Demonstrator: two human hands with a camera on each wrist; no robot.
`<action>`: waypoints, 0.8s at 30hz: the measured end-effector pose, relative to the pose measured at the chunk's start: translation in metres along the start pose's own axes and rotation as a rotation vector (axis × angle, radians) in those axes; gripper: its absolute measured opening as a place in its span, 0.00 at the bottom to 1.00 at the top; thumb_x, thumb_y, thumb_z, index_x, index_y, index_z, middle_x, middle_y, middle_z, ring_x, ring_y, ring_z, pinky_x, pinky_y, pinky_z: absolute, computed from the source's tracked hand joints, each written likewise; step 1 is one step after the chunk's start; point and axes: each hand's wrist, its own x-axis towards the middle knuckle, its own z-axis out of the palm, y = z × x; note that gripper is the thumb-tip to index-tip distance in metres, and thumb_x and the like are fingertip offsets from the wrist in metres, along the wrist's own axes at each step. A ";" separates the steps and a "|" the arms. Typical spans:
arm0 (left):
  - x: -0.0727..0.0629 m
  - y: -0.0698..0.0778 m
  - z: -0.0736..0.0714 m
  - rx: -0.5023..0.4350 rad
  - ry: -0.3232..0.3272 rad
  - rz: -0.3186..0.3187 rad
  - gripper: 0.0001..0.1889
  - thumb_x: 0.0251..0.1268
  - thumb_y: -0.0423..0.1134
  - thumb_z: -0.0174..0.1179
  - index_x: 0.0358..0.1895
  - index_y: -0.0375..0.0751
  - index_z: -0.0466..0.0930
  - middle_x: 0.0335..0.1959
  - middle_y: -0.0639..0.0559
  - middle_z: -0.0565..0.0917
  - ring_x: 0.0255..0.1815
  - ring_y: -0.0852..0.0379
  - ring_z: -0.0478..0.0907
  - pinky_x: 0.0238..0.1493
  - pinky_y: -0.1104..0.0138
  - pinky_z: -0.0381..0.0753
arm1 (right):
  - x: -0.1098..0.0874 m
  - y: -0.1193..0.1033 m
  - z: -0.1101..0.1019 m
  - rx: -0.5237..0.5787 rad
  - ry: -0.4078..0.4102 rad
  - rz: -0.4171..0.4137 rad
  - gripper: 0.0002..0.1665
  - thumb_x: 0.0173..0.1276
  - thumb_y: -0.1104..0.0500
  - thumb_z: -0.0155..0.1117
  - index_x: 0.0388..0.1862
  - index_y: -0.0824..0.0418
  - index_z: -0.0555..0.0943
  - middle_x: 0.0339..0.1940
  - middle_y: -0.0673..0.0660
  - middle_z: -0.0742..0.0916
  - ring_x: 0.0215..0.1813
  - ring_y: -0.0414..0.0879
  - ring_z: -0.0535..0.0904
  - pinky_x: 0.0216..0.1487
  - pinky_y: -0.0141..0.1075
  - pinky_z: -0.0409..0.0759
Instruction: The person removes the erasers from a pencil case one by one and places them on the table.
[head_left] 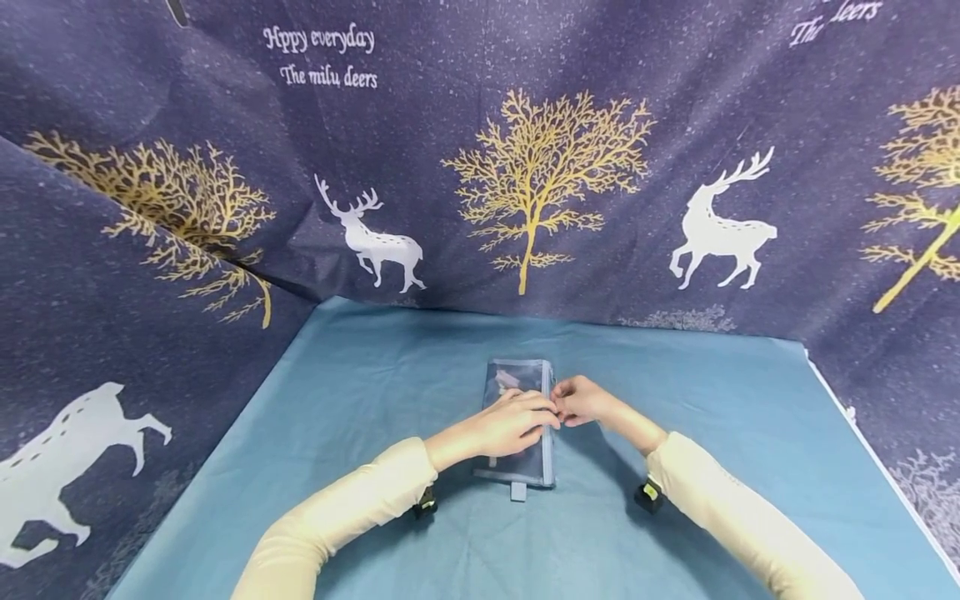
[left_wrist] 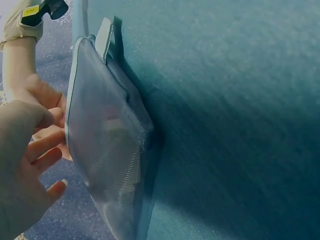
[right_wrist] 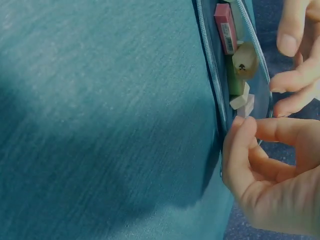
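A blue mesh zipper pouch (head_left: 517, 467) lies on the blue cloth, its zipped side facing right. In the right wrist view the zipper (right_wrist: 212, 80) is parted, showing a pink box-shaped eraser (right_wrist: 226, 27), a tan rounded piece with a small dark mark (right_wrist: 245, 61), and whitish blocks (right_wrist: 240, 98) inside. My left hand (head_left: 517, 423) lies over the pouch, fingers extended and touching its zipper edge. My right hand (head_left: 583, 401) pinches at the pouch's opening between thumb and forefinger, beside a whitish block. The exact bit under those fingertips is hidden.
A grey fabric tab (head_left: 518, 492) sticks out from the pouch's near end. Blue cloth (head_left: 360, 400) covers the table. A dark curtain with deer and trees (head_left: 465, 250) hangs behind and at the sides. Each wrist carries a small black camera (head_left: 648, 495).
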 end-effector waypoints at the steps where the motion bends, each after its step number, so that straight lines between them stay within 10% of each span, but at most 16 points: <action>1: 0.000 0.000 0.000 0.004 -0.001 0.008 0.15 0.74 0.37 0.50 0.57 0.52 0.79 0.63 0.57 0.75 0.68 0.59 0.67 0.66 0.55 0.66 | -0.001 0.000 0.000 -0.020 -0.010 -0.015 0.10 0.65 0.68 0.55 0.44 0.68 0.80 0.25 0.52 0.82 0.29 0.40 0.79 0.33 0.31 0.81; 24: 0.014 0.001 -0.001 0.132 0.105 0.113 0.06 0.72 0.41 0.53 0.41 0.52 0.81 0.44 0.60 0.81 0.53 0.62 0.76 0.62 0.59 0.70 | -0.009 0.007 0.000 -0.388 -0.029 -0.340 0.05 0.53 0.69 0.68 0.29 0.61 0.87 0.20 0.56 0.87 0.19 0.37 0.75 0.25 0.30 0.76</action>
